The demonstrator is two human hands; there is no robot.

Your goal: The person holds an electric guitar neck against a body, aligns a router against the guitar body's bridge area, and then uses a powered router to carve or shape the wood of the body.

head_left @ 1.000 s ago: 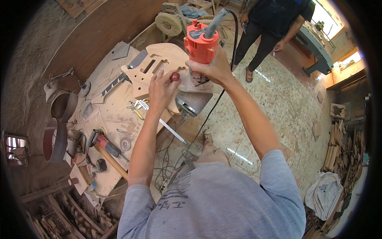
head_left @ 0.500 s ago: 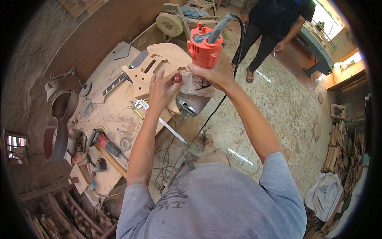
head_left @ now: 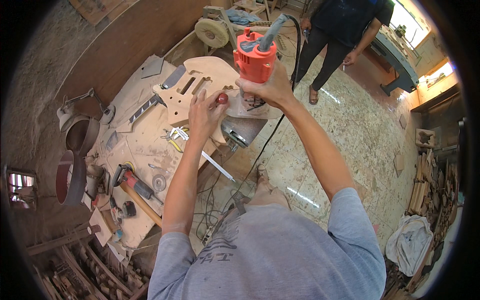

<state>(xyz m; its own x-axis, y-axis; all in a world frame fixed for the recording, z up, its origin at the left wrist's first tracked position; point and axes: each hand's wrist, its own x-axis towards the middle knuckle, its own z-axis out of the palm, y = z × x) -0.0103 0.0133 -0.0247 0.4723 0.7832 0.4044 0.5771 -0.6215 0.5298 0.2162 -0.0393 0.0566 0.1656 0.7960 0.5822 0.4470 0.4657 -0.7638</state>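
A dusty bench (head_left: 150, 142) carries a pale, guitar-shaped wooden body (head_left: 182, 95) with slots and holes cut through it. At that body's right edge, a red router (head_left: 256, 60) stands roughly upright, its clear base plate (head_left: 238, 108) overlapping the wood; whether it touches is hard to tell. The right hand (head_left: 270, 89) wraps its fingers around the router's lower housing. The left hand (head_left: 203, 114) curls thumb and fingers about a dark red knob. Nearer the person lie a silver caliper (head_left: 217, 166), reaching past the bench edge, and yellow-handled pliers (head_left: 175, 145).
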